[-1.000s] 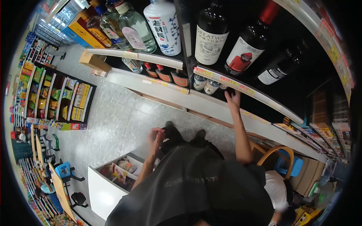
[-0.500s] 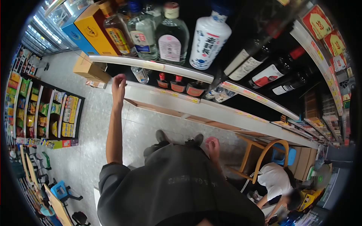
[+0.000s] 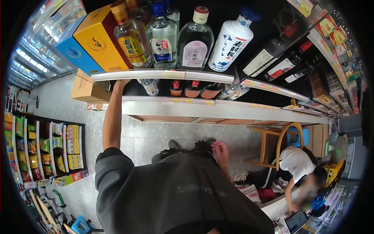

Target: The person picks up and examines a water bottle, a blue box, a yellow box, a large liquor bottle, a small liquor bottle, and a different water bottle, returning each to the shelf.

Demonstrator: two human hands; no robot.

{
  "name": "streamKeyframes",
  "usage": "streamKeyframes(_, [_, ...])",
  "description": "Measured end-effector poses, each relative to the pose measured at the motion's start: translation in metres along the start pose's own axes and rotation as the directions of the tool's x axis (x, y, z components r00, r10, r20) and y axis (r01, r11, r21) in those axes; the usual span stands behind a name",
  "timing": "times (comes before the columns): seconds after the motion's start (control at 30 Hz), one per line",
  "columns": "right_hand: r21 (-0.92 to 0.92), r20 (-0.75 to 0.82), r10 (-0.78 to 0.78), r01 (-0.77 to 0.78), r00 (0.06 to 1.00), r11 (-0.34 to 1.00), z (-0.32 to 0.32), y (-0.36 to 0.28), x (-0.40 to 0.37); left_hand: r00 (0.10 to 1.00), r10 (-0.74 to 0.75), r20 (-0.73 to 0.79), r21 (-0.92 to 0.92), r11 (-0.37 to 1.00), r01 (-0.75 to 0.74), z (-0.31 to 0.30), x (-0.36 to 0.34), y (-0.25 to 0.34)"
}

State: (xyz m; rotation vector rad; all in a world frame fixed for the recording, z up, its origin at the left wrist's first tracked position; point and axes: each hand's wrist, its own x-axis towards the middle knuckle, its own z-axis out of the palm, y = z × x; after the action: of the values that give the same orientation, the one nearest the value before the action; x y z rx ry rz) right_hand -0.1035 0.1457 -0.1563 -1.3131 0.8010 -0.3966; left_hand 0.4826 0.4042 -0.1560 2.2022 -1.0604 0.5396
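Observation:
My left hand [image 3: 121,82] reaches into the lower shelf, beneath the left end of the upper shelf's white edge. Its fingers are hidden there. Nearest to it on that lower level is a clear bottle [image 3: 150,86], with several small red-capped flat bottles [image 3: 193,89] farther right. Above it, on the upper shelf, stand a yellow box [image 3: 99,41] and a blue box [image 3: 74,52]. My right hand [image 3: 221,151] hangs low beside my body, fingers loosely apart and holding nothing.
Liquor bottles, including a white-and-blue one [image 3: 230,41], line the upper shelf [image 3: 163,75]. A cardboard box [image 3: 87,86] stands at its left end. Snack shelves [image 3: 48,144] are at left. At right, a wooden chair [image 3: 269,146] and a person in a white shirt [image 3: 298,163].
My left hand has moved forward from beside the shelf end to under the upper shelf. The view has turned slightly, and more bottles show fully. My right hand stays low.

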Motion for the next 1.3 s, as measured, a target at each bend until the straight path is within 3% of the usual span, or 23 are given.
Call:
streamKeyframes(0.07, [-0.007, -0.018, -0.008, 0.008, 1.0, 1.0, 0.001, -0.002, -0.002, 0.997, -0.027, 0.079, 0.099, 0.995, 0.019, -0.007, -0.003, 0.007])
streamKeyframes(0.13, [-0.076, -0.007, -0.025, 0.024, 1.0, 0.997, 0.002, 0.003, 0.0, 0.969, -0.172, 0.176, -0.243, 0.946, 0.212, -0.034, 0.002, 0.046])
streamKeyframes(0.2, [-0.087, 0.017, -0.016, 0.018, 1.0, 0.996, 0.009, -0.006, -0.003, 0.94, -0.218, 0.261, -0.147, 0.954, 0.262, -0.057, 0.005, 0.09])
streamKeyframes(0.27, [-0.1, 0.055, -0.004, 0.009, 0.998, 0.995, 0.019, -0.016, 0.001, 0.96, -0.28, 0.01, -0.37, 0.891, 0.264, -0.064, -0.008, 0.099])
streamKeyframes(0.3, [-0.08, 0.12, -0.007, 0.017, 0.993, 0.997, 0.026, -0.02, 0.006, 0.947, -0.321, 0.032, -0.302, 0.9, 0.315, -0.07, -0.017, 0.099])
streamKeyframes(0.33, [-0.058, 0.184, -0.008, 0.019, 0.983, 0.998, 0.036, -0.025, 0.01, 0.939, -0.329, -0.098, -0.256, 0.92, 0.295, -0.072, -0.023, 0.11])
streamKeyframes(0.4, [-0.076, 0.285, -0.012, 0.035, 0.959, 0.997, 0.058, -0.046, 0.021, 0.919, -0.366, -0.147, -0.191, 0.922, 0.336, -0.086, -0.033, 0.125])
streamKeyframes(0.47, [-0.1, 0.371, -0.003, 0.043, 0.929, 0.994, 0.079, -0.072, 0.025, 0.904, -0.368, -0.216, -0.288, 0.909, 0.301, -0.111, -0.042, 0.15])
streamKeyframes(0.53, [-0.02, 0.544, -0.055, 0.078, 0.837, 0.997, 0.106, -0.094, 0.03, 0.913, -0.325, -0.249, -0.25, 0.932, 0.263, -0.146, -0.046, 0.179])
streamKeyframes(0.6, [-0.015, 0.613, -0.052, 0.077, 0.788, 0.997, 0.128, -0.101, 0.042, 0.951, -0.238, -0.198, -0.23, 0.954, 0.191, -0.187, -0.042, 0.215])
streamKeyframes(0.67, [-0.022, 0.688, -0.044, 0.082, 0.724, 0.996, 0.151, -0.107, 0.056, 0.951, -0.285, -0.12, -0.316, 0.919, 0.235, -0.219, -0.034, 0.246])
streamKeyframes(0.73, [0.154, 0.776, 0.061, -0.281, 0.628, 0.947, 0.182, -0.112, 0.068, 0.925, -0.358, 0.13, -0.663, 0.662, 0.35, -0.231, -0.031, 0.262])
streamKeyframes(0.77, [0.14, 0.788, 0.068, -0.286, 0.612, 0.948, 0.201, -0.107, 0.076, 0.905, -0.356, 0.232, -0.721, 0.561, 0.406, -0.229, -0.03, 0.268])
streamKeyframes(0.83, [0.066, 0.91, 0.211, -0.627, 0.357, 0.777, 0.235, -0.1, 0.077, 0.836, -0.334, 0.435, -0.797, 0.289, 0.531, -0.215, -0.03, 0.279])
streamKeyframes(0.87, [0.064, 0.91, 0.212, -0.626, 0.357, 0.777, 0.237, -0.104, 0.065, 0.814, -0.311, 0.49, -0.802, 0.205, 0.561, -0.207, -0.029, 0.29])
streamKeyframes(0.93, [0.05, 0.971, 0.09, -0.562, 0.219, 0.825, 0.243, -0.155, 0.013, 0.759, -0.278, 0.588, -0.773, 0.083, 0.629, -0.183, -0.033, 0.298])
streamKeyframes(1.0, [-0.048, 0.983, -0.118, -0.826, -0.137, 0.562, 0.253, -0.116, 0.011, 0.727, -0.263, 0.634, -0.74, 0.067, 0.669, -0.17, -0.032, 0.305])
streamKeyframes(1.03, [-0.22, 0.943, -0.136, -0.876, -0.303, 0.43, 0.26, -0.108, 0.009, 0.726, -0.258, 0.637, -0.739, 0.063, 0.671, -0.165, -0.031, 0.306])
streamKeyframes(1.07, [-0.321, 0.924, -0.102, -0.891, -0.37, 0.321, 0.258, -0.096, 0.003, 0.713, -0.24, 0.659, -0.724, 0.054, 0.688, -0.159, -0.03, 0.305])
streamKeyframes(1.13, [-0.249, 0.952, -0.114, -0.934, -0.285, 0.256, 0.246, -0.093, -0.001, 0.698, -0.216, 0.683, -0.707, 0.042, 0.706, -0.146, -0.033, 0.303])
streamKeyframes(1.2, [-0.196, 0.969, -0.097, -0.947, -0.226, 0.254, 0.234, -0.102, -0.002, 0.743, -0.106, 0.661, -0.749, -0.143, 0.647, -0.134, -0.037, 0.3])
streamKeyframes(1.27, [-0.139, 0.983, -0.083, -0.959, -0.164, 0.246, 0.225, -0.121, -0.005, 0.753, -0.012, 0.658, -0.743, -0.17, 0.647, -0.126, -0.037, 0.297])
streamKeyframes(1.3, [-0.142, 0.986, -0.053, -0.962, -0.158, 0.233, 0.221, -0.132, -0.008, 0.77, 0.057, 0.636, -0.735, -0.262, 0.626, -0.121, -0.039, 0.298])
